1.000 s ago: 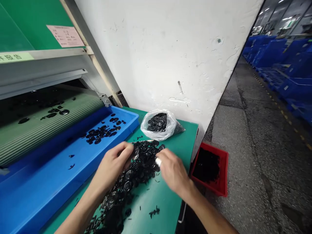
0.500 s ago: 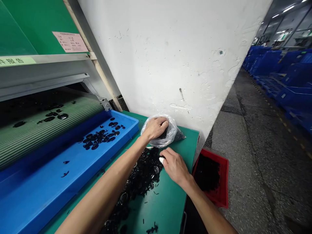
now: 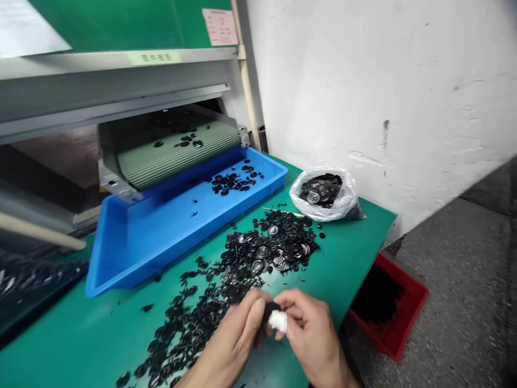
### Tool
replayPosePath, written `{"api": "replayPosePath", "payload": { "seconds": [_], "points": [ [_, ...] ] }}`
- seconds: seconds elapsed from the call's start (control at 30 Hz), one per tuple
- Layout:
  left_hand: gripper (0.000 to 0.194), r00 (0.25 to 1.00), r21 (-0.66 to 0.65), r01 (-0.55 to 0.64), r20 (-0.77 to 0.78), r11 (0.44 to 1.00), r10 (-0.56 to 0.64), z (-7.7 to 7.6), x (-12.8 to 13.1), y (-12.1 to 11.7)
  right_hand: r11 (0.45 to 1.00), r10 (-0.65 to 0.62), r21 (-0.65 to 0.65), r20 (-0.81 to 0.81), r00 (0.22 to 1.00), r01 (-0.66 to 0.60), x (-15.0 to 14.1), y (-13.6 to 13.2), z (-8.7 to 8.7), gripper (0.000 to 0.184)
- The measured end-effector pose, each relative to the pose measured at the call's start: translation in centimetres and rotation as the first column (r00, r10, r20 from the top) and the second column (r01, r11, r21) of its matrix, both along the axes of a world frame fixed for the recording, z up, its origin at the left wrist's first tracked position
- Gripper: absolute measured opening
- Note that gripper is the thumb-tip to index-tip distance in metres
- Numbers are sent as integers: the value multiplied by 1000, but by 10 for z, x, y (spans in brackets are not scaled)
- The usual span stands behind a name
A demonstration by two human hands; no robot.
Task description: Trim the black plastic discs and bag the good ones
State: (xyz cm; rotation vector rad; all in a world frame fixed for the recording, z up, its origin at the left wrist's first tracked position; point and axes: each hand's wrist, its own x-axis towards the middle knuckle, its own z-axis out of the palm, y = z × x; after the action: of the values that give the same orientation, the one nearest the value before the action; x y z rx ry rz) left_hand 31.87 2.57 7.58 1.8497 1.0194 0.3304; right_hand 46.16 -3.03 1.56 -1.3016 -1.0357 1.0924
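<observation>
A small dark piece (image 3: 271,309) sits between the two hands, just off the near right side of the pile of black parts (image 3: 262,250); blur and the fingers hide much of it, so I cannot tell whether it is one part or several. The step in hand looks like working this piece between the fingertips, and the next move seems to call for a light, steady pinch from both sides. The left hand (image 3: 242,323) has its thumb laid along the curled fingers, its grip nearly closed on the piece. The right hand (image 3: 313,326) meets it from the other side, fingers bent, index reaching over, its grip also drawn in on the piece, with a white wrap (image 3: 278,321) at what looks like the thumb. Both hands are above the green table (image 3: 343,258), wrists low and angled inward. Beyond the pile's far right end stands an open plastic bag (image 3: 350,202) of black discs; left of the pile lies a blue tray (image 3: 169,223), and right of it, below table height, a red bin (image 3: 410,323).
</observation>
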Motion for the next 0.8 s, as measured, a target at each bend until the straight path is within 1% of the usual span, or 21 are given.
{"api": "replayPosePath", "payload": {
  "seconds": [0.07, 0.1, 0.13, 0.2, 0.23, 0.3, 0.33, 0.37, 0.4, 0.47, 0.5, 0.57, 0.6, 0.67, 0.7, 0.73, 0.77, 0.8],
  "points": [
    [38, 997, -109, -71, -16, 991, 70, -12, -25, -19, 995, 99, 19, 134, 986, -102, -18, -8, 2, 25],
    [38, 995, -113, -92, -42, 989, 88, -17, -35, -23, 987, 158, 1, 220, 963, -162, -24, -10, 4, 26],
    [38, 993, -97, -90, -79, 991, 83, -21, -44, -25, 974, 227, -41, 298, 927, -225, -28, -12, 8, 27],
    [35, 990, -40, 0, -144, 999, -6, -27, -58, -23, 935, 353, -162, 389, 851, -314, -33, -12, 16, 26],
    [33, 983, 2, 64, -171, 998, -62, -30, -65, -21, 914, 402, -221, 390, 828, -339, -35, -11, 19, 26],
    [31, 971, 65, 157, -195, 986, -141, -33, -76, -17, 879, 462, -298, 339, 819, -372, -40, -8, 23, 26],
    [31, 971, 66, 172, -179, 983, -158, -33, -81, -16, 872, 470, -310, 312, 826, -379, -43, -7, 23, 26],
    [32, 979, 44, 154, -141, 987, -147, -33, -85, -17, 872, 467, -307, 294, 834, -380, -47, -6, 23, 28],
    [33, 990, 2, 106, -89, 994, -105, -33, -88, -20, 878, 457, -298, 290, 841, -375, -52, -4, 22, 30],
    [35, 999, -90, -35, 17, 995, 36, -31, -92, -28, 899, 423, -258, 309, 852, -353, -61, -4, 20, 35],
    [36, 992, -121, -109, 53, 987, 116, -31, -93, -32, 909, 406, -232, 313, 859, -345, -67, -4, 19, 35],
    [34, 964, -136, -242, 76, 961, 253, -30, -95, -41, 920, 381, -208, 273, 884, -332, -77, -4, 18, 27],
    [33, 952, -134, -285, 75, 949, 297, -31, -97, -44, 919, 377, -214, 230, 897, -331, -81, -4, 17, 22],
    [33, 936, -136, -336, 65, 932, 347, -32, -100, -45, 908, 390, -226, 149, 909, -352, -87, -2, 17, 15],
    [35, 930, -148, -351, 61, 925, 363, -32, -102, -44, 905, 403, -214, 149, 903, -368, -88, 0, 17, 14],
    [36, 924, -169, -363, 60, 916, 377, -32, -104, -41, 911, 403, -182, 201, 893, -370, -87, 3, 17, 15],
    [36, 917, -205, -373, 67, 905, 393, -32, -107, -38, 928, 373, -130, 301, 878, -350, -85, 8, 17, 18],
    [36, 907, -253, -382, 81, 889, 413, -32, -109, -34, 949, 307, -72, 431, 849, -307, -82, 13, 17, 23]
  ]
}}
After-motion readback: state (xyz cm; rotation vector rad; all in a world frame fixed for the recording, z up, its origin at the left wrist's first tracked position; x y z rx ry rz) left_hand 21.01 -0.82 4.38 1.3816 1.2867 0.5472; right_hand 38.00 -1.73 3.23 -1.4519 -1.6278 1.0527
